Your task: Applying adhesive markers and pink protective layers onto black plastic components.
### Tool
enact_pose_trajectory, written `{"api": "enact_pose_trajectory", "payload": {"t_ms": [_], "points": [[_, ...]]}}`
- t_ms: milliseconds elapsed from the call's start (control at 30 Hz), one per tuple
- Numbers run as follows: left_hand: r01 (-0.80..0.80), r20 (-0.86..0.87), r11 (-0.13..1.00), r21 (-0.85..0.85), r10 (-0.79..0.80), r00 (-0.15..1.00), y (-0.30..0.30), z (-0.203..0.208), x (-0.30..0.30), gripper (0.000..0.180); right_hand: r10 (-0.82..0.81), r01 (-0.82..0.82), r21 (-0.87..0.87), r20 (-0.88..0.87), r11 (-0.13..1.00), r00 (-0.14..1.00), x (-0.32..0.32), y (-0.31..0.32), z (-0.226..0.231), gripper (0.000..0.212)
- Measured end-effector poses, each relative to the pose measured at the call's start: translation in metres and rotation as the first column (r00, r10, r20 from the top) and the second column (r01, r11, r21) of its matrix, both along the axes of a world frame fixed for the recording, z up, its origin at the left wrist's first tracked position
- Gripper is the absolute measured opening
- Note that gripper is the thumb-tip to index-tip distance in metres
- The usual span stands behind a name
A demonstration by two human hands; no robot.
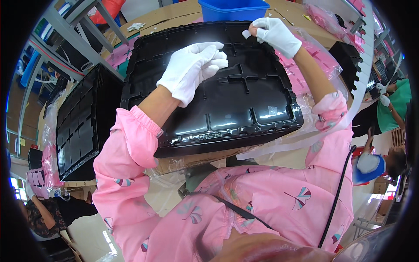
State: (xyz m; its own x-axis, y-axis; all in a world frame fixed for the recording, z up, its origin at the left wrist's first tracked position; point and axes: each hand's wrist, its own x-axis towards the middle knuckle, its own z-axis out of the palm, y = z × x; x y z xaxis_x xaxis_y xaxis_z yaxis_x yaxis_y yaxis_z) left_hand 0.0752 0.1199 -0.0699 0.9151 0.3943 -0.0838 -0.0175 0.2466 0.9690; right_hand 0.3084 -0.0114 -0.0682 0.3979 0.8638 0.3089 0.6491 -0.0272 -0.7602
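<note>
A large black plastic tray (257,98) lies in front of me with raised cross-shaped ribs and a stepped rim. My left hand (194,70), in a white glove, is over the tray's left half. Its fingers are loosely bent and partly apart, with nothing visible in them. At the far right edge my right hand (277,37), also gloved but with bare fingertips, pinches a small whitish tab (246,34) above the tray. A small clear square sticker (271,111) shows on the tray's near right part.
A blue bin (233,11) stands behind the tray. Pink sheets in clear plastic (312,65) lie to the right. Another stack of black trays (78,124) is on the left, beside a grey metal frame (72,39). Other people work at both sides.
</note>
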Motion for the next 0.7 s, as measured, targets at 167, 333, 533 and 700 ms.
{"api": "enact_pose_trajectory", "payload": {"t_ms": [167, 333, 533, 700], "points": [[0.018, 0.088, 0.996, -0.083, -0.011, 0.996, -0.011, 0.003, 0.02, 0.032, 0.111, -0.103, 0.061, -0.147, 0.993, 0.983, -0.048, 0.005, 0.002, 0.02], [0.02, 0.05, 0.999, -0.034, -0.019, 0.999, -0.019, 0.019, 0.048, 0.03, -0.023, 0.014, 0.191, 0.05, 0.981, 0.998, -0.043, 0.016, -0.007, 0.019], [0.06, -0.019, 0.985, 0.162, -0.058, 0.998, -0.002, 0.027, 0.101, 0.026, 0.032, 0.061, 0.214, -0.406, 0.975, 0.914, -0.015, 0.005, 0.004, 0.024], [0.006, 0.018, 0.592, 0.806, -0.035, 0.999, 0.055, 0.038, 0.19, 0.028, -0.052, 0.181, 0.311, -0.381, 0.933, 0.923, 0.038, -0.011, 0.001, 0.029]]}}
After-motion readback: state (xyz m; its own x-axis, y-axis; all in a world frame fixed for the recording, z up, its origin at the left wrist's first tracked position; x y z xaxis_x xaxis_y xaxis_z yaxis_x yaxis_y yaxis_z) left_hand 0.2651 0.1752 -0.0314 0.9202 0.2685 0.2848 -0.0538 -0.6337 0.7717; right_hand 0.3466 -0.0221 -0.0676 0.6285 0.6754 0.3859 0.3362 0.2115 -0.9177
